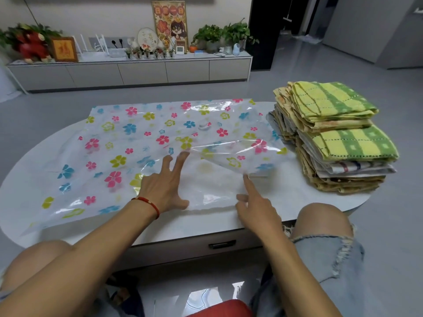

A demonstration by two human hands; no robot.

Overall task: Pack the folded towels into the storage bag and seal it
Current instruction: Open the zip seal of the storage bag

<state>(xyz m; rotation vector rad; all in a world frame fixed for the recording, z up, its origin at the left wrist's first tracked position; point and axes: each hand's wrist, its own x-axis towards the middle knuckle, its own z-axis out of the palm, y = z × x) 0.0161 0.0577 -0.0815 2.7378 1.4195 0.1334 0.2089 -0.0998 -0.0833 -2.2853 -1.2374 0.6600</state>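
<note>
A clear plastic storage bag printed with pink, blue and yellow flowers lies flat across the white table. Its mouth is at the near right, where the upper layer is lifted. My left hand is inside that mouth, fingers spread, with its fingertips under the raised film. My right hand rests at the bag's near edge with the index finger touching the lifted flap's corner. A tall stack of folded towels, the top ones yellow-green checked, stands on the table's right end, touching the bag.
A drawer handle shows in the table's front. My bare knees flank the table edge. A long low cabinet with plants, frames and ornaments runs along the far wall. Grey floor surrounds the table.
</note>
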